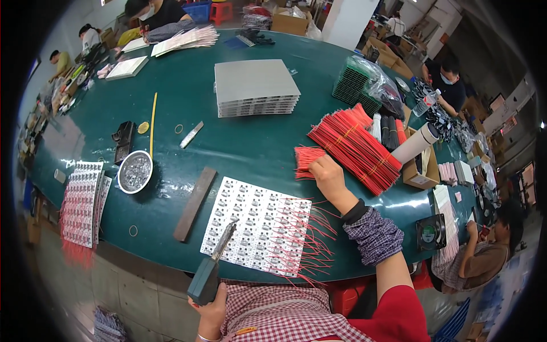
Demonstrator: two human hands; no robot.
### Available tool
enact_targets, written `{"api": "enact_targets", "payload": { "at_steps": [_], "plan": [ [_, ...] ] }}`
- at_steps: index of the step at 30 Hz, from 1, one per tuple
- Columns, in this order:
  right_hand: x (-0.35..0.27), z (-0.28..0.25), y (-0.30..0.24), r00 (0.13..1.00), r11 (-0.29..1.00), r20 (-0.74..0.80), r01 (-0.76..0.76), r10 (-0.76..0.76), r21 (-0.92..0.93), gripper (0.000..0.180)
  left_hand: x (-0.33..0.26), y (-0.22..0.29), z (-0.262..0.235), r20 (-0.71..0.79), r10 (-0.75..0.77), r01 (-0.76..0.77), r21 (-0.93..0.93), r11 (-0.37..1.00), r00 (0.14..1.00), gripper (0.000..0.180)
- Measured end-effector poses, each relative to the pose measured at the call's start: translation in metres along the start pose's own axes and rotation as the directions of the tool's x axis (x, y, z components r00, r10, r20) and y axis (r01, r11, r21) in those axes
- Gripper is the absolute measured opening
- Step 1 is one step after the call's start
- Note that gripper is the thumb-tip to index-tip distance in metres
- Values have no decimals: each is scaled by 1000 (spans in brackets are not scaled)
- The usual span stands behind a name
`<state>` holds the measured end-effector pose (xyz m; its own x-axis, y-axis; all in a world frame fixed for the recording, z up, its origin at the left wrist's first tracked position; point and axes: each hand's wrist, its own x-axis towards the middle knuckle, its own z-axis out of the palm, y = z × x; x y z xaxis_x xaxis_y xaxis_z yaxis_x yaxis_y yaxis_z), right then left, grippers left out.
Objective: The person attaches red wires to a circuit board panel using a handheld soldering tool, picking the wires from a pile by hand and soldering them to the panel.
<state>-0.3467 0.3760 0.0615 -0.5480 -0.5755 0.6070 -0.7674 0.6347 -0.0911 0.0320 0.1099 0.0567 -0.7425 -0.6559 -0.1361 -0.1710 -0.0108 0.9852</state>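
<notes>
My left hand [213,310] is closed around the handle of a dark green soldering gun [203,281]. Its metal tip reaches over a white circuit board panel [250,222] on the table before me. Rows of small components cover the panel, and red wires stick out along its right part. At the panel's upper right, my right hand [329,175] pinches at a small pile of short red wires [307,158]; whether a single wire is between the fingertips is too small to see. Beyond that hand lie larger banded bundles of red wires [356,149].
On the green table [188,68] are a grey stack of panels [256,82], a white bowl of metallic bits [135,172], a dark flat bar [195,204], and wired panels [84,205] at the left edge. A tumbler [416,143] and small fan [431,232] stand right. Several people work around.
</notes>
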Motion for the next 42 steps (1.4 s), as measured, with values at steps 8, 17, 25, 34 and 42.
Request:
{"api": "enact_targets", "payload": {
  "at_steps": [8, 17, 25, 34, 42],
  "plan": [
    [4, -1, -7, 998, 999, 45, -48, 49, -17, 11, -2, -19, -6, 76, 25, -29, 61, 998, 997, 50],
    [7, -9, -8, 993, 994, 46, -111, 112, -22, 9, -3, -20, -4, 69, -53, 51, 19, 999, 996, 52],
    [18, -14, -4, 995, 997, 54, -81, 80, 17, 3, -4, -12, 3, 12, 76, -76, -30, 997, 997, 52],
    [35, -25, -13, 987, 995, 132, -85, 91, -54, 11, -3, -19, 4, 78, 73, -73, -13, 997, 994, 57],
    [61, -48, -43, 904, 912, 366, 324, -220, -251, 11, 5, 19, 7, 107, 347, -358, 122, 926, 932, 35]
  ]
}}
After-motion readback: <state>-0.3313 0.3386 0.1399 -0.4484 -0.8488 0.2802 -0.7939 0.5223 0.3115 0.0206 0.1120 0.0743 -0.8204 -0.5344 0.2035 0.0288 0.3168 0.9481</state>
